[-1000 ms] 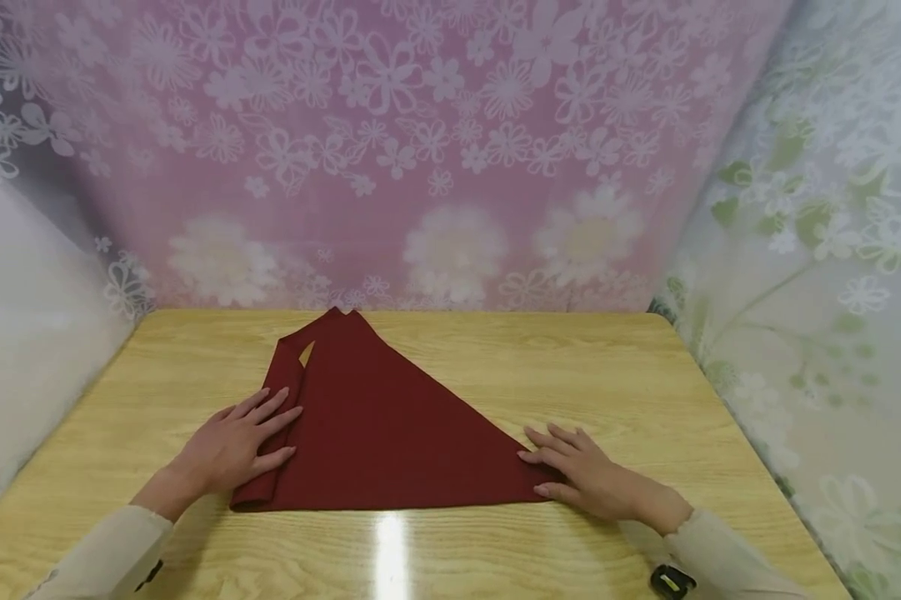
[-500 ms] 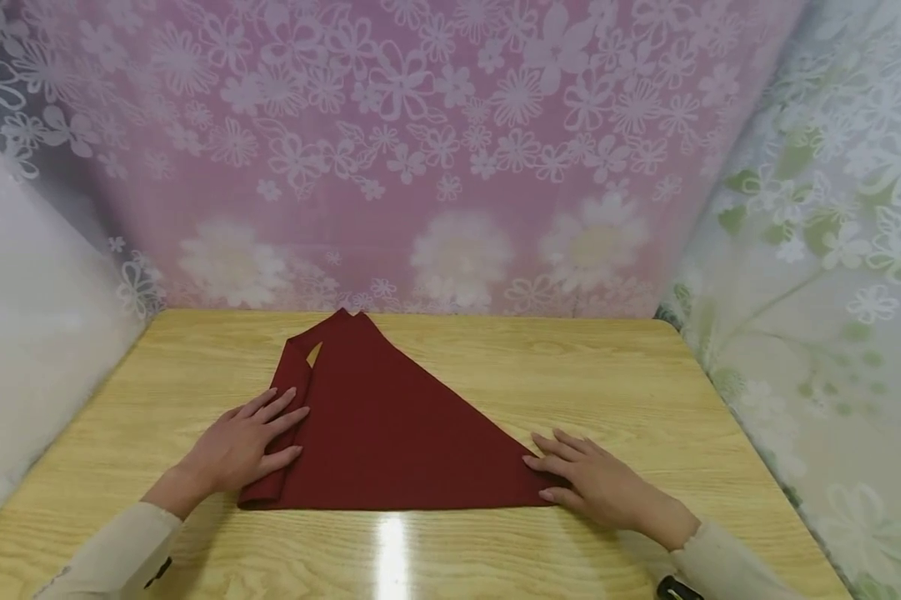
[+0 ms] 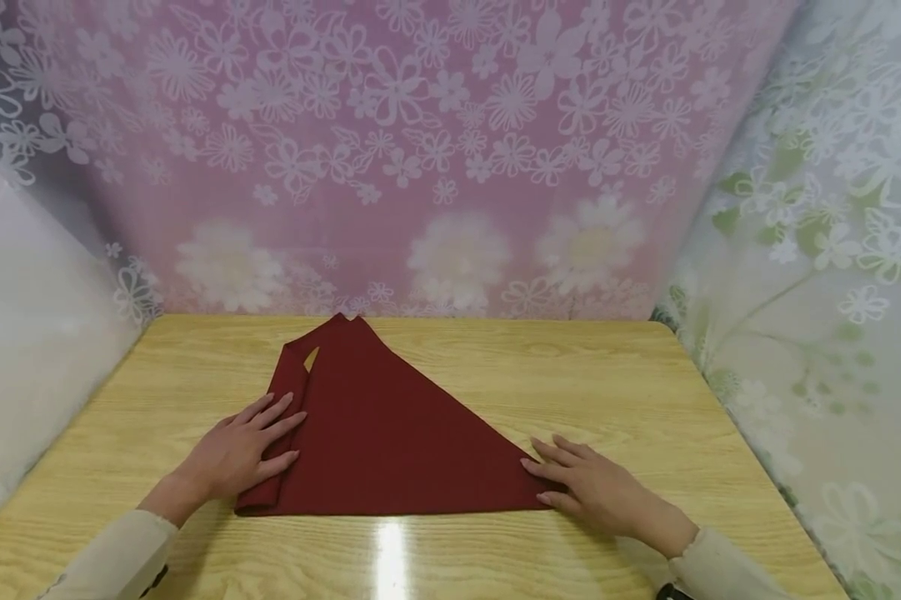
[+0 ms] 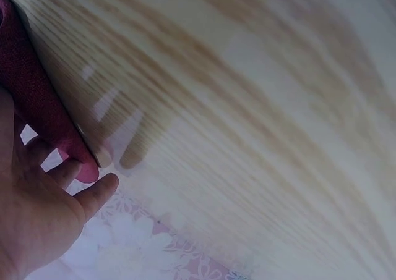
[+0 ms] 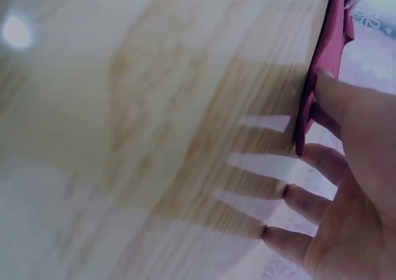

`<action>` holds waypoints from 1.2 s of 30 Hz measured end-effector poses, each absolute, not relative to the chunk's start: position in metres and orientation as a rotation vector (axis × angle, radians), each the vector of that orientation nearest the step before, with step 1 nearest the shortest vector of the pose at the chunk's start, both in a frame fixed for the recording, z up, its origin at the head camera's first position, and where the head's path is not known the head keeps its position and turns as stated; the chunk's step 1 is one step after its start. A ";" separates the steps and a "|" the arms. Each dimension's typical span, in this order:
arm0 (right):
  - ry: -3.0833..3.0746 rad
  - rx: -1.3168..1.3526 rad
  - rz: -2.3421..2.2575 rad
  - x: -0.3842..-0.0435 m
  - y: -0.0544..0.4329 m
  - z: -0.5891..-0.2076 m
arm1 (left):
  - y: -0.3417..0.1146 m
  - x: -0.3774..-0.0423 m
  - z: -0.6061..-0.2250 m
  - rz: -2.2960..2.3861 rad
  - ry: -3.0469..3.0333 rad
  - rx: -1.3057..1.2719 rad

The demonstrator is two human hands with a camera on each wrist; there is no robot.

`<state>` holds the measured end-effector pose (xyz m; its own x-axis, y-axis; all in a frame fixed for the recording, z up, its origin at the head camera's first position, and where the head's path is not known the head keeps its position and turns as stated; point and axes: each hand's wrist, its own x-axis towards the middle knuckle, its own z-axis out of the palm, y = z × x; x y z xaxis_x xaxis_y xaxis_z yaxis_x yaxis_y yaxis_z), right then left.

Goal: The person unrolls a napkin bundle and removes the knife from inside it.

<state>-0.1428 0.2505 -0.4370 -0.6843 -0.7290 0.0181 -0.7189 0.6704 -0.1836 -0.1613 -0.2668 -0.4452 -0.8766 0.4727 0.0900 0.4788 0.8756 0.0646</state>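
A dark red cloth (image 3: 390, 433) lies folded on the wooden table, roughly a triangle with its peak at the far edge. Its left side is turned over in a strip, and a small gap near the top of that strip lets the table show through. My left hand (image 3: 232, 454) rests on the folded strip with fingers spread. At the cloth's right corner, my right hand (image 3: 596, 487) lies with its thumb and fingertips on the fabric. The right wrist view shows the cloth edge (image 5: 322, 57) under that thumb, other fingers touching the table.
The pale wood-grain table (image 3: 570, 375) extends around the cloth. Behind it hangs a pink flowered backdrop (image 3: 420, 192), with a white-green flowered sheet (image 3: 818, 292) along the right and a whitish sheet (image 3: 37, 333) along the left.
Both hands stay at the same places on the cloth, and its shape looks the same. Only the head view has shifted slightly.
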 end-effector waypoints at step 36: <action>2.704 -1.138 -0.539 -0.144 0.253 -0.442 | -0.262 -0.167 -0.433 -0.015 -2.984 -0.793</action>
<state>-0.1443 0.2528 -0.4416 -0.6979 -0.7162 -0.0066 -0.6589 0.6456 -0.3859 -0.1669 -0.2624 -0.4329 -0.8665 0.4961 0.0550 0.4966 0.8680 -0.0047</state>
